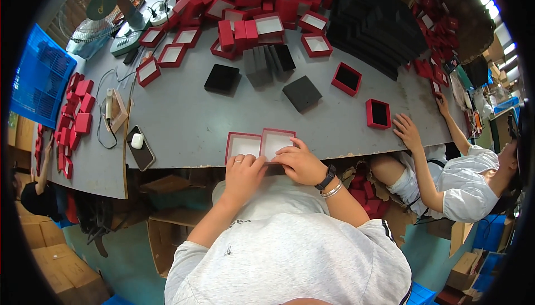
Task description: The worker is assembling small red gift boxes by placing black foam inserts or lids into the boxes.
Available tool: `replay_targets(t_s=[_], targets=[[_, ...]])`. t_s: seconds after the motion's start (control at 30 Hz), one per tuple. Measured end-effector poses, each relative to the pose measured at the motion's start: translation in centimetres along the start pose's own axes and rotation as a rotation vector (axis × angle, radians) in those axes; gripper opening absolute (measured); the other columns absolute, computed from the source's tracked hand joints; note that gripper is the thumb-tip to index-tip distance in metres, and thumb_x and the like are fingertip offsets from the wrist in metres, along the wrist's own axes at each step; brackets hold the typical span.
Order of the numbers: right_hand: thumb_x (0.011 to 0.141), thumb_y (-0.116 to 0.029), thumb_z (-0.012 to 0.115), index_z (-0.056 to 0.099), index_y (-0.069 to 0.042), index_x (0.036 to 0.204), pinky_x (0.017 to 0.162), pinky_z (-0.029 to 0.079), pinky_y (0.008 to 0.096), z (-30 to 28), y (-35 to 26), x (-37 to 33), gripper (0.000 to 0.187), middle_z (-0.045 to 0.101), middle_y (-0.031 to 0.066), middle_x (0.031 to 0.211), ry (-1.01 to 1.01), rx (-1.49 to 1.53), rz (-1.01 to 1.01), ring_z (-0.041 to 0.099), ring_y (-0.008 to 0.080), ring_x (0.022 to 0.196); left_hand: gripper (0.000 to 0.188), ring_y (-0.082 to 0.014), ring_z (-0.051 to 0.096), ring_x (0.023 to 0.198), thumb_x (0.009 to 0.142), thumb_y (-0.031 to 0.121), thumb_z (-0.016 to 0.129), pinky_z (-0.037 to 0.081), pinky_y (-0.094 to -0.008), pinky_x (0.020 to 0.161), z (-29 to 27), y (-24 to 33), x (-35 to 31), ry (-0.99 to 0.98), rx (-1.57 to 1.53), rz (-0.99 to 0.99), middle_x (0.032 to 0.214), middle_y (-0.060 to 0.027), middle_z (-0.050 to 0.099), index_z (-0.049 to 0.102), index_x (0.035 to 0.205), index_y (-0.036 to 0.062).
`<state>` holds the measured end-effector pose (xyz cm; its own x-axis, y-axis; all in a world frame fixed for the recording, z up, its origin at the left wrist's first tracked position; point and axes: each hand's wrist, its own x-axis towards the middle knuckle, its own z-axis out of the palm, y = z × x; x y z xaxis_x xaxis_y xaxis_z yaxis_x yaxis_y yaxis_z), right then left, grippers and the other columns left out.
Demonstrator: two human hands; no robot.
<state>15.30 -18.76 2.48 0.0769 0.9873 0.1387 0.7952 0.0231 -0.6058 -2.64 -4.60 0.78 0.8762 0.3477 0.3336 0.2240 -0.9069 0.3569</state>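
Note:
At the near edge of the grey table, two shallow red boxes with white insides lie side by side, a left box (243, 139) and a right box (277, 142). My left hand (245, 176) bends its fingers over the near rim of the left box. Around the near right corner of the right box closes my right hand (302, 163), its fingers reaching over the rim. The thumbs are partly hidden. Beyond them lie a dark grey foam block (302, 93), a black foam block (222, 78) and several grey foam pieces standing on edge (257, 66).
Red boxes (270, 25) heap up at the back, beside stacked black foam sheets (373, 23). Two red boxes with black inserts (346, 78) sit toward the right, near a co-worker's hand (408, 131). A phone (146, 157) with a white case on it, a fan (106, 4) and cables are left.

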Motion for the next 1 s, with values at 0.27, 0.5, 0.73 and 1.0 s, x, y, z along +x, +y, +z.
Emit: replay_targets(t_s=[0.27,0.5,0.73,1.0], targets=[[0.081,-0.021,0.078,0.065,-0.009,0.123,0.114,0.034,0.0458,-4.3,1.4,0.2,0.046,0.063,0.0095,0.131,0.174,0.128,-0.030,0.052,0.0285,0.131,0.045,-0.0259,0.058,0.109,0.074,0.045,0.081,0.031,-0.0486,0.107,-3.1,0.9,1.0,-0.034,-0.015,-0.003,0.111,-0.0055,0.063,0.071,0.106,0.0150],[0.083,-0.011,0.076,0.064,-0.003,0.123,0.095,0.050,0.0349,-7.6,5.8,-0.3,0.043,0.063,0.0103,0.126,0.577,0.253,0.285,0.064,0.0240,0.104,0.062,-0.0309,0.051,0.124,0.077,0.040,0.082,0.027,-0.0522,0.114,-4.0,-6.3,10.1,0.349,-0.132,-0.111,0.128,-0.0108,0.058,0.059,0.126,0.0090],[0.086,-0.006,0.064,0.061,-0.006,0.126,0.097,0.049,0.0383,-13.1,10.3,18.1,0.040,0.061,0.0162,0.123,0.565,0.012,0.034,0.060,0.0348,0.109,0.073,-0.0423,0.055,0.123,0.085,0.035,0.076,0.045,-0.0474,0.102,-0.7,-16.5,29.4,0.420,0.005,-0.445,0.131,-0.0238,0.059,0.043,0.142,0.0027],[0.085,-0.004,0.059,0.067,-0.012,0.122,0.096,0.050,0.0446,-11.2,20.1,26.7,0.039,0.055,0.0191,0.123,0.362,-0.394,0.420,0.059,0.0383,0.106,0.035,-0.0242,0.072,0.085,0.092,0.019,0.067,0.055,-0.0347,0.075,-1.3,-18.3,29.7,0.435,-0.507,-0.590,0.097,-0.0154,0.074,0.064,0.120,-0.0008]])
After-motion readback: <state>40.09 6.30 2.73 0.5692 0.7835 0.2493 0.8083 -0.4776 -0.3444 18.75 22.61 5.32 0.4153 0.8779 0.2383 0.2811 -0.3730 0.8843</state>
